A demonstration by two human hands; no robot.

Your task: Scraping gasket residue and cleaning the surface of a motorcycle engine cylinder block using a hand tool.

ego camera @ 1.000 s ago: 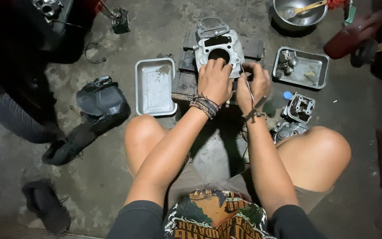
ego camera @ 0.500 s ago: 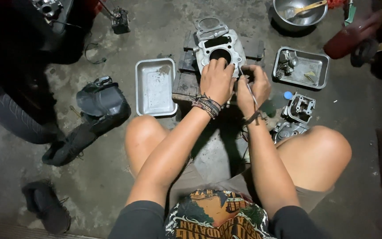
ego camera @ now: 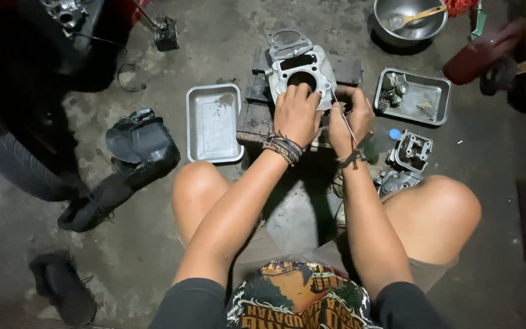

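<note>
Nearest the camera, a person sits on the concrete floor (ego camera: 153, 256) with bare knees spread and both forearms stretched forward over it. Just past the knees, a flat dark block (ego camera: 257, 119) lies on the floor and carries a grey metal engine cylinder (ego camera: 302, 70) with a round bore in its middle. The left hand (ego camera: 296, 113), a stack of braided bands at its wrist, rests on the near edge of the cylinder, its fingers curled down over the rim of the bore and pressing the part against the block. The right hand (ego camera: 351, 119) sits just beside it, at the cylinder's right edge, with its fingers pinched around a thin metal rod (ego camera: 342, 116) that slants up toward the cylinder; whether the tip touches the metal cannot be told.

Left of the block, touching its edge, lies an empty rectangular metal tray (ego camera: 213, 122). Beside the right knee stand two smaller engine castings (ego camera: 406, 161), with a small blue cap (ego camera: 395, 133) just beyond them. Further right, a second metal tray (ego camera: 413, 97) holds small parts. Left of the empty tray, a black moulded cover (ego camera: 138, 143) lies well apart from the work. At the far edge, a round steel bowl (ego camera: 409, 21) holds a wooden-handled tool.
</note>
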